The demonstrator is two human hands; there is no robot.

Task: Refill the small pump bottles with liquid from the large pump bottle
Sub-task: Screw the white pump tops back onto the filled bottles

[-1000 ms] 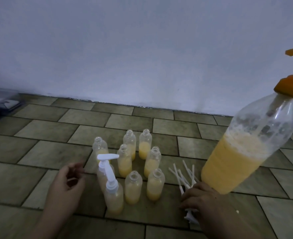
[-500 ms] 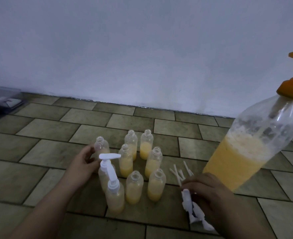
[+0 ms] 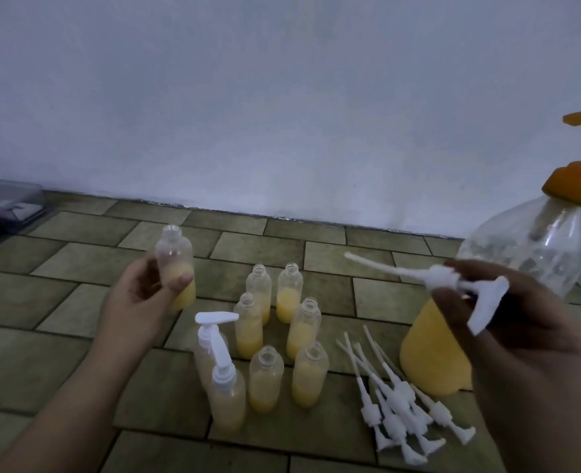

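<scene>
Large pump bottle (image 3: pixel 453 332), clear plastic with orange pump head, roughly half full of yellow liquid, upright on tiled floor (image 3: pixel 77 254). Left of it: six uncapped small bottles (image 3: pixel 302 329), each partly filled with yellow liquid, standing in a cluster; further left, two capped small bottles (image 3: pixel 226 394) with white pumps fitted. Just left of the large bottle's base: loose white pump tops (image 3: pixel 398 404) in a pile on the floor. Left hand (image 3: pixel 139 302) raised well left of the large bottle, grip closed around one uncapped small bottle (image 3: pixel 176 271), upright, part-filled. Right hand (image 3: pixel 507 322) in front of the large bottle, grip pinching one white pump top (image 3: pixel 453 278), dip tube pointing left. Dark-lidded container (image 3: pixel 2 209) far left by the wall (image 3: pixel 282 97).
</scene>
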